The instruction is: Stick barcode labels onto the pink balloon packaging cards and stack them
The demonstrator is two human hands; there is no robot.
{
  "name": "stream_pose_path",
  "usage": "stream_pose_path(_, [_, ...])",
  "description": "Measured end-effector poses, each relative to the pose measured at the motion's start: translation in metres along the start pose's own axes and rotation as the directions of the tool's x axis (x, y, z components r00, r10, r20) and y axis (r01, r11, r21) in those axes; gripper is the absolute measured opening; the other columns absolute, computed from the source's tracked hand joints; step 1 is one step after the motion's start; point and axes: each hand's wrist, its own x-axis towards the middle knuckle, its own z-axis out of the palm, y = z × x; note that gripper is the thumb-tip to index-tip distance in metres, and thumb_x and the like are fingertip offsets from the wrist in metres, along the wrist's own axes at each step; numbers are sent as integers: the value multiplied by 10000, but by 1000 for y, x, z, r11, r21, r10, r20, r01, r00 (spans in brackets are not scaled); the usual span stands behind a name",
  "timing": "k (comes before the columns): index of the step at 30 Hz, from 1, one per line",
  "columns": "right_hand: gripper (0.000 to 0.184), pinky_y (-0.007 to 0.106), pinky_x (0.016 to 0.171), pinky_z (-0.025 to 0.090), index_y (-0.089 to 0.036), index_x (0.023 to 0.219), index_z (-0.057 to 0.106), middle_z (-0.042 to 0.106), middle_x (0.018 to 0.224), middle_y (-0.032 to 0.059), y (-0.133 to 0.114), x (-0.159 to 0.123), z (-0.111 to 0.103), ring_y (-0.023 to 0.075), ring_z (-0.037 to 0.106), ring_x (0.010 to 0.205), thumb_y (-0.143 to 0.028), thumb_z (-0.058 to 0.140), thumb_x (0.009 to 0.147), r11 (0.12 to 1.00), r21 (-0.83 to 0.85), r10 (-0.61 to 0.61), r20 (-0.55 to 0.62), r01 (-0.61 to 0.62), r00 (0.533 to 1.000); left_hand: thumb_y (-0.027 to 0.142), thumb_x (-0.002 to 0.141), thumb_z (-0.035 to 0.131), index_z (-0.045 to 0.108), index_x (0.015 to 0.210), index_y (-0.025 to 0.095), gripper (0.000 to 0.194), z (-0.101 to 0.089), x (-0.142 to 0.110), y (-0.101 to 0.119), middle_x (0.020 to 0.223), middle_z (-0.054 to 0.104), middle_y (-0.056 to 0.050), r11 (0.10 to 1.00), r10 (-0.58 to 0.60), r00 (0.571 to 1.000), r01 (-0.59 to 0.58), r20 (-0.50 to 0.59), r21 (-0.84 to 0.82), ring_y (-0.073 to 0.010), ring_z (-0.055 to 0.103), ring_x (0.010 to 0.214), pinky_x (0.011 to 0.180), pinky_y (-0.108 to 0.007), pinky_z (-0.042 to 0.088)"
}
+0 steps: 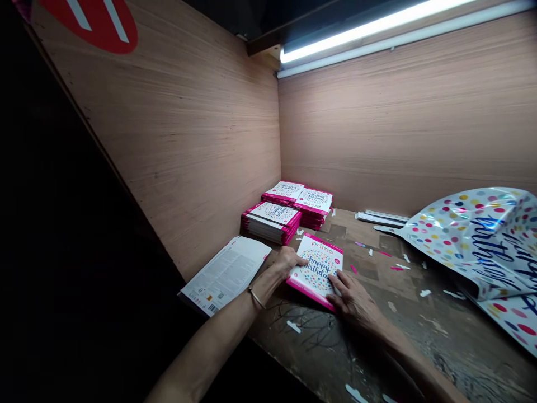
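While both bare hands worked at a white rectangular packet with pink borders (318, 267), printed "prima" and "happy birthday" amid multicoloured dots, the packet lay on a worn brown wooden tabletop (390, 313), near its front edge. The left hand (288, 262), below a thin pale bangle (255, 298), held the packet's left edge, its fingers curled narrowly and one digit extended onto the printed face. The right hand (350, 296) lay over the lower right edge, its fingers slightly parted and their tips on the face; whether any digit reached beneath could not be told.

To the left of the packet lay flat white printed sheets (230, 268) bearing text and a barcode, partly behind the left forearm. Behind the packet stood a front stack of pink-edged packets (272, 220), and beyond it two rear stacks of similar packets (300, 198), side by side near the corner of the light wooden panels (210, 123). On the right lay shiny white foil balloons with coloured dots and blue lettering (482, 240), near thin white strips (384, 217) by the back panel. Small white and pink scraps (425, 293) were scattered across the tabletop, under a lit white tube lamp (369, 31).
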Motion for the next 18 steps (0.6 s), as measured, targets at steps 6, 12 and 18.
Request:
stream_pose_path(6, [528, 402, 1027, 325, -104, 1262, 494, 416, 1356, 162, 9, -16, -13, 269, 390, 1242, -396, 423, 828, 974, 228, -17, 10, 14, 1000, -48, 527, 663, 641, 721, 68, 227, 0, -49, -8, 666, 671, -105, 984, -75, 956, 117, 283, -133, -235, 636, 588, 619, -397, 522])
stream_pose_path(12, [560, 373, 877, 468, -125, 1262, 467, 538, 1230, 161, 19, -5, -37, 249, 561, 1064, -453, 441, 809, 801, 595, 175, -128, -66, 976, 109, 622, 666, 608, 848, 114, 233, -21, -60, 13, 777, 688, -100, 890, 171, 985, -151, 7, -430, -255, 658, 697, 670, -417, 533])
stream_pose_path(18, [421, 315, 768, 482, -134, 1067, 597, 603, 1092, 118, -11, 51, -55, 232, 569, 981, -393, 602, 736, 476, 850, 314, 74, -224, 946, 96, 760, 590, 599, 912, 115, 153, -43, -1, 63, 858, 662, -70, 782, 273, 919, -385, -285, -490, -176, 634, 743, 678, -326, 535])
